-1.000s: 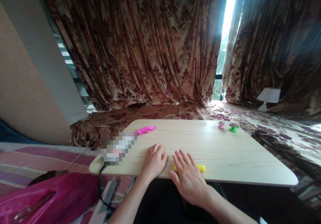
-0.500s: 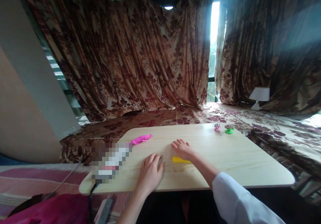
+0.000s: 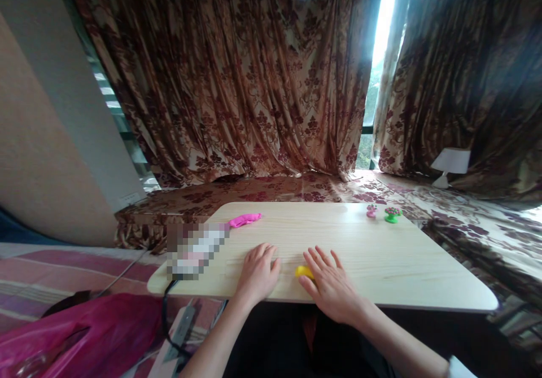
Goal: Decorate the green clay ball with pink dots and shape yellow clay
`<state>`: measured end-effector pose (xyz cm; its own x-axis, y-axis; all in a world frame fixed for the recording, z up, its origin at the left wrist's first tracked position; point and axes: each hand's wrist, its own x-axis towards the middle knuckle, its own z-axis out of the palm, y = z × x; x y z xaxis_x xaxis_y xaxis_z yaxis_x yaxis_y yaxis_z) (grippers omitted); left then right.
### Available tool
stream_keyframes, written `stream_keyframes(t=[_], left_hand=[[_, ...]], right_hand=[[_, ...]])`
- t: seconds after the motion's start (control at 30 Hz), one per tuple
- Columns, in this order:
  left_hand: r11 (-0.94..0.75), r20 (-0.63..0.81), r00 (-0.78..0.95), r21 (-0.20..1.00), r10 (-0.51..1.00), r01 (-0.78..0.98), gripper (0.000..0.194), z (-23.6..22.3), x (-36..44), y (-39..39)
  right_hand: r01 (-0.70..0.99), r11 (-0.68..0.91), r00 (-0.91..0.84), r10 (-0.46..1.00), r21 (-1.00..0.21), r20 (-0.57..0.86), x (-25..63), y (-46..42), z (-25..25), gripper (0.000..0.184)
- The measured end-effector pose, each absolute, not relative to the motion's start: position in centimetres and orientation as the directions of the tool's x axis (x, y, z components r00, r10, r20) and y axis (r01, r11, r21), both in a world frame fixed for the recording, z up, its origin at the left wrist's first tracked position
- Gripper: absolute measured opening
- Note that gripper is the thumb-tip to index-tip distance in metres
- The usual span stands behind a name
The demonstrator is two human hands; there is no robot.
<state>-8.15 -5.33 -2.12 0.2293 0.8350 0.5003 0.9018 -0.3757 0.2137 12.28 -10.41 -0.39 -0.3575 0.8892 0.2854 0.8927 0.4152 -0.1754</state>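
My right hand (image 3: 332,288) lies flat with its fingers spread over a yellow piece (image 3: 302,272) that looks like modelling clay. Only the left end of the yellow piece shows; the palm and thumb hide the rest. To its left, my left hand (image 3: 257,273) rests palm down on the pale wooden table (image 3: 381,265), fingers stretched forward and nothing visible in them. A long pink piece (image 3: 245,220), also like modelling clay, lies near the table's back left.
At the back right stand a small pink figure (image 3: 371,211) and a green one (image 3: 393,215) with a dotted top. A blurred-out object (image 3: 199,254) lies at the left edge, a black cable (image 3: 166,313) below it. A white lamp (image 3: 451,163) stands on the ledge beyond.
My right hand has drawn back toward me, from beyond the yellow piece to on top of it. My left hand stays near its place. The whole view has shifted slightly.
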Motion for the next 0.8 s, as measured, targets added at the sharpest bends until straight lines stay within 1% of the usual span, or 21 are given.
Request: stream_keyframes(t=[0.07, 0.13, 0.23, 0.33, 0.43, 0.5, 0.57, 0.67, 0.77, 0.8], left_hand=[[-0.374, 0.500, 0.233, 0.203, 0.834, 0.905, 0.031, -2.2, -8.1, -5.2], [-0.378, 0.498, 0.241, 0.194, 0.833, 0.905, 0.031, -2.2, -8.2, -5.1], [-0.386, 0.503, 0.248, 0.191, 0.828, 0.902, 0.031, -2.3, -8.3, -5.0], [-0.384, 0.510, 0.239, 0.200, 0.826, 0.901, 0.031, -2.3, -8.3, -5.0], [-0.381, 0.509, 0.229, 0.216, 0.830, 0.899, 0.031, -2.2, -8.2, -5.2], [-0.374, 0.507, 0.220, 0.226, 0.833, 0.899, 0.030, -2.1, -8.2, -5.4], [-0.370, 0.503, 0.215, 0.230, 0.837, 0.900, 0.030, -2.0, -8.1, -5.5], [-0.369, 0.498, 0.219, 0.225, 0.839, 0.902, 0.031, -1.9, -8.0, -5.6], [-0.365, 0.492, 0.222, 0.216, 0.842, 0.905, 0.031, -1.9, -8.1, -5.5], [-0.367, 0.492, 0.225, 0.213, 0.841, 0.905, 0.031, -1.9, -8.1, -5.4]], right_hand=[[0.930, 0.326, -0.274, 0.922, -0.168, 0.273, 12.2, -7.4, 0.0, 0.059], [0.953, 0.243, -0.202, 0.954, -0.180, 0.222, 12.2, -4.0, 0.6, 0.057], [0.962, 0.189, -0.153, 0.971, -0.198, 0.183, 12.2, -1.0, 1.4, 0.056], [0.957, 0.227, -0.184, 0.956, -0.183, 0.228, 12.0, -2.9, 1.1, 0.057], [0.923, 0.351, -0.293, 0.908, -0.161, 0.298, 11.8, -8.5, 0.2, 0.059], [0.887, 0.432, -0.372, 0.878, -0.166, 0.301, 11.7, -12.4, -0.3, 0.060], [0.863, 0.476, -0.417, 0.860, -0.169, 0.296, 11.8, -14.9, -0.7, 0.063], [0.874, 0.455, -0.397, 0.871, -0.171, 0.289, 11.6, -14.5, -0.7, 0.063], [0.924, 0.342, -0.294, 0.921, -0.170, 0.254, 11.3, -9.7, 0.0, 0.063], [0.943, 0.286, -0.246, 0.944, -0.172, 0.222, 11.3, -7.7, 0.4, 0.063]])
